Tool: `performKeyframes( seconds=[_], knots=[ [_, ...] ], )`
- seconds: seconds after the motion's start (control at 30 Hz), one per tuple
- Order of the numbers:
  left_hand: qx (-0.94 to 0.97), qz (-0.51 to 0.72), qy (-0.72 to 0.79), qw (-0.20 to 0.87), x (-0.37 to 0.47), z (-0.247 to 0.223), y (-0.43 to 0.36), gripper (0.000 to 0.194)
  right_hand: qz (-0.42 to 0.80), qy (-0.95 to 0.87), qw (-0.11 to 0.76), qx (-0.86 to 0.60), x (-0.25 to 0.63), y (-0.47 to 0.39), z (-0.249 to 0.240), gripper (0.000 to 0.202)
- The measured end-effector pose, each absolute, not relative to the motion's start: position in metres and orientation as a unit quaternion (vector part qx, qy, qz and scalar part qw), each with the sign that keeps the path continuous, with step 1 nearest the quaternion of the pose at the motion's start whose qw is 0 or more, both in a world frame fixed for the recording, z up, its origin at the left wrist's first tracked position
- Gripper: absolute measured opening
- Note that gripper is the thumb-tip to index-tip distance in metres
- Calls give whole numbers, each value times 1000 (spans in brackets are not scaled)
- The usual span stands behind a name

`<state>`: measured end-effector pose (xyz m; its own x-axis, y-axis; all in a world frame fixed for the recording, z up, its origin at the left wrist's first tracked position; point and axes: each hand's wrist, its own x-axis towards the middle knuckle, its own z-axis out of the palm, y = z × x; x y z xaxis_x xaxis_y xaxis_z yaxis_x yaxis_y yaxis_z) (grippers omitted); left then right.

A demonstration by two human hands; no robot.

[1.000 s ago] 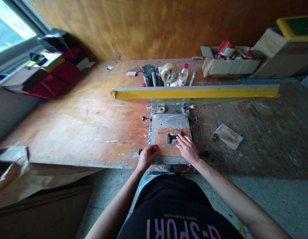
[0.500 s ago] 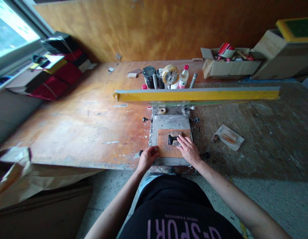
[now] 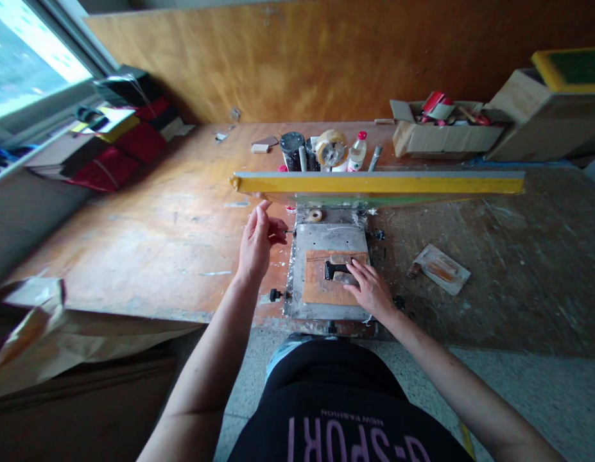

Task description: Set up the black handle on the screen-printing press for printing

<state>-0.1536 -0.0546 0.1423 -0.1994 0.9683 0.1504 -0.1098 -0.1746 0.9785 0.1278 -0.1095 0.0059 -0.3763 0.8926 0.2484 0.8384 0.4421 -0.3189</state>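
Just below the centre of the frame, a black T-shaped piece [image 3: 336, 270] lies on a brown rectangular wooden board [image 3: 315, 293]. The right hand [image 3: 373, 292], thumb parted from its fingers, rests its fingertips at the piece's right end; a sideways nudge could skew it. Left of centre, the left hand [image 3: 257, 244] curls loosely beneath a long yellow-and-grey bar [image 3: 374, 184], contact or grip indeterminable; an accidental knock might jolt the bar.

Before you, the black T-shaped piece [image 3: 332, 270] looked like smooth plastic, and the flat reddish-brown board [image 3: 317, 292] looked matt and wooden. Your grey rectangular metal plate [image 3: 330, 238] was dull and scuffed; your broad brown wooden table [image 3: 181, 234] was glossy at left, rough and scratched at right.
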Motion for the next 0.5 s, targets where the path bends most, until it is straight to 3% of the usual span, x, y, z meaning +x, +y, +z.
performKeyframes(
  seconds=[0.5],
  knots=[
    [465,600,449,472,-146,170,-40,54,57,-811,221,-538,120,-109,-6,49]
  ],
)
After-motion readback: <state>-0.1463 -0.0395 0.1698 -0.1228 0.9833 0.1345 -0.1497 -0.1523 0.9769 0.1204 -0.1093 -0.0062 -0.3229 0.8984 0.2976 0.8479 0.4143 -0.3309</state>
